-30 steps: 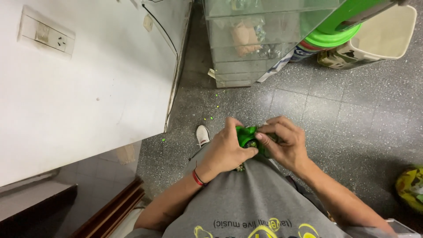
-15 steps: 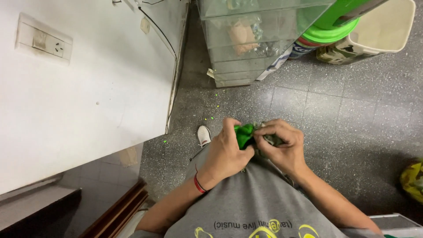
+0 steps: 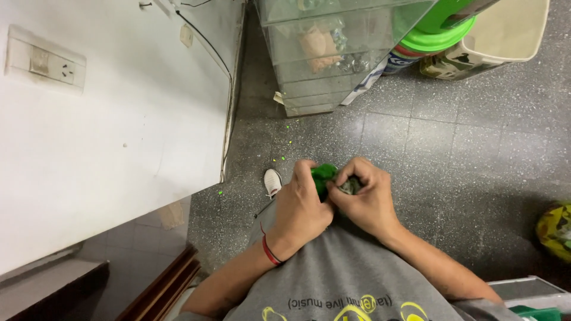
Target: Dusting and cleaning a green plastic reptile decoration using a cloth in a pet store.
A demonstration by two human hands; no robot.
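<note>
I see a small green lump (image 3: 324, 176) held between both hands in front of my belly, just above the hem of the grey shirt (image 3: 351, 279). It looks light and soft, something that gives under pressure and sheds bits, judging from the green crumbs (image 3: 284, 142) scattered on the grey speckled floor (image 3: 464, 166) at about 11 o'clock from the hands. I would hold it round its middle with a gentle pinch; a hard squeeze would likely break more off.

My left hand (image 3: 300, 208) wraps over it from 9 o'clock, fingers curled and pressed on its green top. My right hand (image 3: 369, 199) closes in from 3 o'clock, fingers bent round a greyish part (image 3: 351, 186) just beside the green; I cannot tell what that part is.

A white shoe (image 3: 272, 181) shows at 9 o'clock. A white wall (image 3: 119, 119) with a socket (image 3: 44, 59) lies further left. At 12 o'clock stands a clear drawer unit (image 3: 333, 53), and a cream bin (image 3: 505, 30) at 1 o'clock.
</note>
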